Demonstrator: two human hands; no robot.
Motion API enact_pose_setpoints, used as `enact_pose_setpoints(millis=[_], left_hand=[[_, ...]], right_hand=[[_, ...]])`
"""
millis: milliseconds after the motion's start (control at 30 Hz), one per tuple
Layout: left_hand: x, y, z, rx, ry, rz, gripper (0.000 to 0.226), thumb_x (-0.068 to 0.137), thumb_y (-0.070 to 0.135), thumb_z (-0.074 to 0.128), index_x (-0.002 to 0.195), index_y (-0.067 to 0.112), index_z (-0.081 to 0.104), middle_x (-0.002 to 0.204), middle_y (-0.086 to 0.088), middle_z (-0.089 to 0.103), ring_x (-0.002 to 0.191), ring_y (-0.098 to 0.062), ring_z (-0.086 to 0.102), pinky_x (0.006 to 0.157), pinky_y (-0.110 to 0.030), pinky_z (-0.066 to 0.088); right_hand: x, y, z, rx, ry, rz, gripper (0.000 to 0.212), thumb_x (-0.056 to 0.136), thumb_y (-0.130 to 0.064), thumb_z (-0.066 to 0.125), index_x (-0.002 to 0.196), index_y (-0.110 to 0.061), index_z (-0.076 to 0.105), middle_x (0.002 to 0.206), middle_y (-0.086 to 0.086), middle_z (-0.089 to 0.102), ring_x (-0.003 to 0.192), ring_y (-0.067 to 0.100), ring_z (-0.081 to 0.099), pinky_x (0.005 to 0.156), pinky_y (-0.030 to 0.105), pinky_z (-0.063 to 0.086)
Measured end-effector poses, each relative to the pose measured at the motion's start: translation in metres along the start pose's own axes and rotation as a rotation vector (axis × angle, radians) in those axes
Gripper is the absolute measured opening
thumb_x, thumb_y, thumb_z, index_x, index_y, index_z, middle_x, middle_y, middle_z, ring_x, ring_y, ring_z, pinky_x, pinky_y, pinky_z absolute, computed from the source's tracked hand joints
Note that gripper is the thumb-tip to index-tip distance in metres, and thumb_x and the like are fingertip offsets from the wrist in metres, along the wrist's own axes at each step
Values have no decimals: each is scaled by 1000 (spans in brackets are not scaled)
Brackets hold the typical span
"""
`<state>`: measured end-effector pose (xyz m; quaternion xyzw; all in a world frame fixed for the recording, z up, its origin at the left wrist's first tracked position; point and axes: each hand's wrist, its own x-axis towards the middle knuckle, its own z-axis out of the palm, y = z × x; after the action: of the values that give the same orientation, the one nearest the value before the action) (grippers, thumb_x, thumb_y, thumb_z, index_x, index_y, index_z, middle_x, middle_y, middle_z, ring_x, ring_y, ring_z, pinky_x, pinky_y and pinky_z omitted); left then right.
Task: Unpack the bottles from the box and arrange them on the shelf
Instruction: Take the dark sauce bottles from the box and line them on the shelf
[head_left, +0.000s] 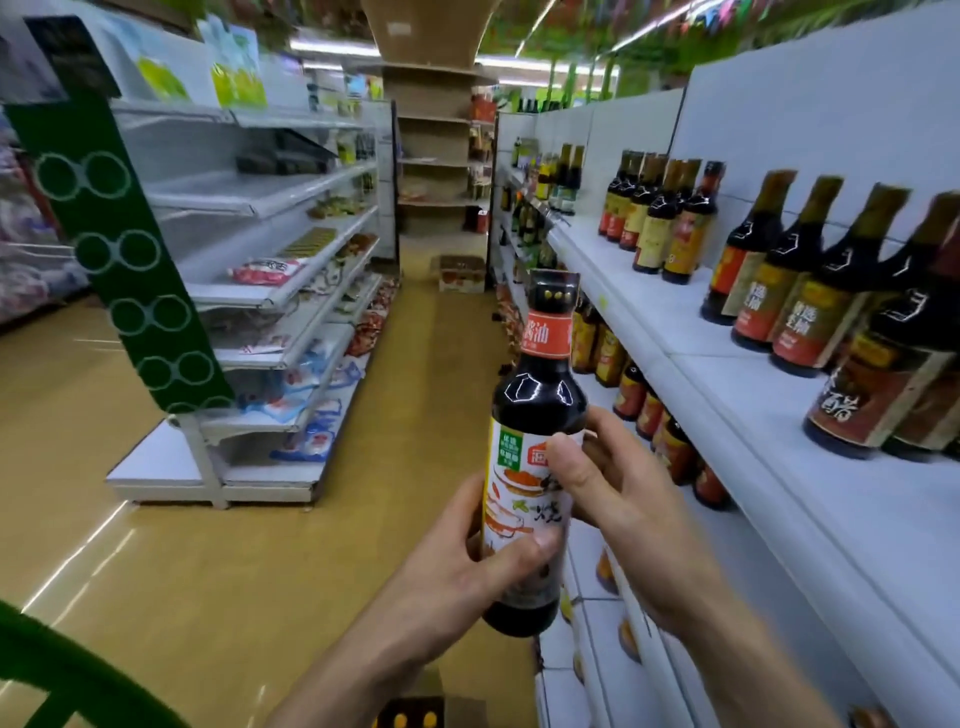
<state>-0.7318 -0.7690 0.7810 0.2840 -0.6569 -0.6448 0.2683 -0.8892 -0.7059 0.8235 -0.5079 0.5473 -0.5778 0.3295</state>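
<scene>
Bottle (530, 452) of dark sauce is upright in the air between our hands, just off the front edge of the white shelf (753, 395). Our left hand (457, 571) wraps its lower label, and our right hand (623, 499) grips the upper label from the right. Below, the open box (434, 686) shows two yellow caps (400, 719) inside. Shelved bottles (779, 270) stand toward the back, with bare board along the front edge. To our left lies wide aisle floor (208, 519).
</scene>
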Motion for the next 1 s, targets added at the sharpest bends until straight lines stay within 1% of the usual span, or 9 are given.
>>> enact_pose_setpoints(millis=[133, 200, 267, 333, 467, 733, 800, 867, 1000], left_hand=[[6, 6, 6, 0, -57, 1, 59, 81, 46, 74, 136, 38, 52, 126, 16, 71, 118, -1, 66, 96, -27, 50], [10, 11, 8, -5, -99, 6, 58, 82, 46, 74, 136, 39, 52, 126, 16, 71, 118, -1, 65, 96, -27, 50], [15, 14, 10, -5, -137, 21, 55, 84, 48, 77, 133, 42, 53, 122, 20, 72, 114, 2, 67, 89, -22, 52], [20, 18, 11, -3, -162, 32, 49, 84, 45, 74, 129, 45, 55, 117, 23, 73, 108, 5, 68, 81, -17, 53], [33, 30, 14, 3, -287, 48, 51, 82, 50, 77, 128, 46, 55, 121, 19, 72, 113, 1, 67, 89, -24, 53], [48, 52, 47, -11, -583, 105, 57, 82, 49, 73, 134, 42, 53, 124, 21, 70, 114, 4, 66, 98, -29, 53], [49, 55, 60, -25, -661, 124, 54, 83, 49, 74, 133, 45, 53, 125, 22, 70, 112, 6, 66, 96, -28, 54], [47, 58, 74, -37, -728, 132, 52, 84, 46, 73, 132, 47, 53, 121, 26, 70, 108, 9, 67, 88, -22, 56], [44, 60, 106, -38, -859, 130, 47, 88, 36, 71, 133, 39, 55, 120, 18, 73, 110, 1, 69, 89, -25, 58]], right_hand=[[-5, -6, -9, -11, 68, 14, 41, 87, -39, 62, 126, -26, 59, 113, -9, 77, 108, 8, 72, 96, 38, 59], [-8, -10, -11, -32, 105, 17, 38, 88, -40, 62, 125, -28, 60, 111, -8, 77, 106, 12, 73, 95, 44, 60], [-11, -14, -14, -53, 146, 19, 36, 89, -42, 62, 123, -29, 60, 110, -4, 77, 105, 17, 73, 93, 50, 59], [-14, -18, -15, -54, 191, 17, 37, 87, -41, 62, 121, -27, 61, 109, -7, 77, 105, 12, 74, 94, 45, 60], [-21, -30, -20, -64, 311, 22, 45, 83, -42, 64, 124, -24, 60, 113, -6, 77, 109, 10, 72, 98, 42, 58], [-60, -55, -36, -196, 570, -2, 41, 88, -42, 62, 126, -27, 58, 113, -7, 77, 108, 11, 73, 94, 39, 60], [-72, -60, -39, -223, 645, -10, 40, 89, -40, 61, 126, -26, 58, 110, -8, 78, 106, 9, 74, 92, 35, 60], [-86, -65, -42, -243, 714, -13, 40, 90, -38, 61, 128, -24, 57, 109, -9, 78, 105, 9, 74, 92, 32, 60], [-118, -76, -48, -273, 850, 1, 46, 87, -43, 62, 128, -25, 58, 112, -6, 78, 106, 11, 74, 95, 39, 59]])
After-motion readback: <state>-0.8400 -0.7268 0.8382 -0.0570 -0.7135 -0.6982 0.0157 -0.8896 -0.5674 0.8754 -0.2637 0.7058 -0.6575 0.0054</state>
